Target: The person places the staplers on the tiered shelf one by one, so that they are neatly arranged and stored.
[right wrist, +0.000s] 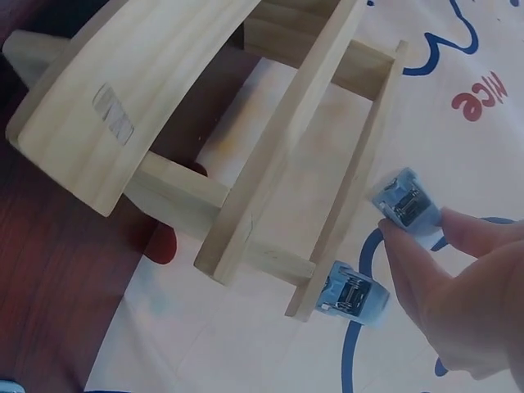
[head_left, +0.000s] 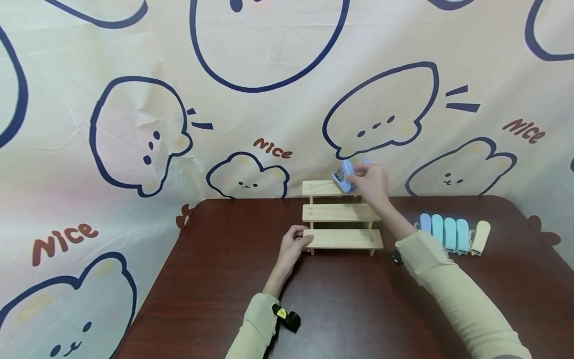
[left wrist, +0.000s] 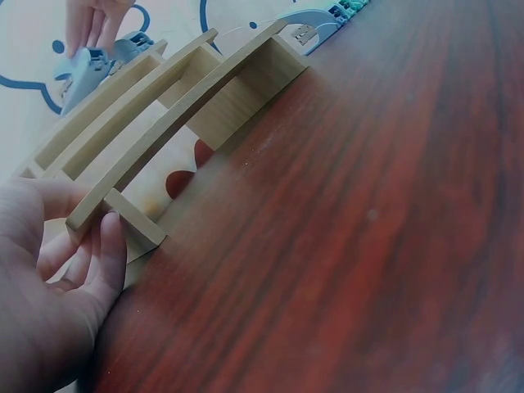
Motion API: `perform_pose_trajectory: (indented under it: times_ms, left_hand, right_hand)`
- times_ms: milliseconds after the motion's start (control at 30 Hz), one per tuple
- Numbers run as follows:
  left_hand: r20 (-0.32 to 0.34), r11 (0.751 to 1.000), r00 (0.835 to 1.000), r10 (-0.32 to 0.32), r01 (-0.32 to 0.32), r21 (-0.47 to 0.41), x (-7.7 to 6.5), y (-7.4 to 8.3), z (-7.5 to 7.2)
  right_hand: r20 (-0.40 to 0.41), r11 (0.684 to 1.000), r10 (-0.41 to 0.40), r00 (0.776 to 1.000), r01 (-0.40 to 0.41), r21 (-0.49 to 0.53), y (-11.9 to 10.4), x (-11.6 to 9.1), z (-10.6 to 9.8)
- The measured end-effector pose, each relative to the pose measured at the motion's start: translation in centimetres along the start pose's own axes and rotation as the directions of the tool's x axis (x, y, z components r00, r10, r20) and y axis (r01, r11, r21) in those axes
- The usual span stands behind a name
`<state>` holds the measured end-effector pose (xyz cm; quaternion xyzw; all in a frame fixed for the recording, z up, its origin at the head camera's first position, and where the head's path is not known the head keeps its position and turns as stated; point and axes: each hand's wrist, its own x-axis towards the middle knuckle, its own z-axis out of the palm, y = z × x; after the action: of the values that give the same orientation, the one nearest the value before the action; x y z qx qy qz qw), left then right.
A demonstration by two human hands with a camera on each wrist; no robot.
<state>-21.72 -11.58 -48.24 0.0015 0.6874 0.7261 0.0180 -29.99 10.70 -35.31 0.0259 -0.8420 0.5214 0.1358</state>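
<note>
A small three-step wooden display stand stands at the back of the table. My left hand grips the left end of its lowest step, seen close up in the left wrist view. Above the left part of the top step, my right hand pinches a light blue stapler between thumb and fingers. A second blue stapler sits at the right end of the top step, mostly hidden behind the right hand in the head view. The middle and lowest steps carry nothing.
To the right of the stand, several staplers line up side by side: a blue one, several teal ones and a cream-yellow one. The dark brown table meets a printed cloth backdrop right behind the stand.
</note>
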Motion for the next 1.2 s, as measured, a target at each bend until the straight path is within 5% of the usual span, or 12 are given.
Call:
perform_pose_trajectory:
  times_ms: [200, 767, 1200]
  left_hand:
    - [-0.004, 1.0, 1.0, 0.01, -0.01, -0.019, -1.2, 1.7, 0.3]
    - [-0.002, 1.0, 1.0, 0.016, -0.016, -0.02, -1.0, 1.4, 0.2]
    - [-0.002, 1.0, 1.0, -0.002, 0.002, -0.01, -0.8, 1.3, 0.2]
  right_hand:
    - [-0.005, 0.995, -0.048, 0.999, 0.047, -0.092, 0.2, 0.2, 0.6]
    - [0.096, 0.972, -0.037, 0.995, 0.058, -0.228, -0.8, 0.8, 1.3]
    - [0.155, 0.975, 0.029, 0.988, 0.007, -0.222, -1.1, 1.2, 1.2]
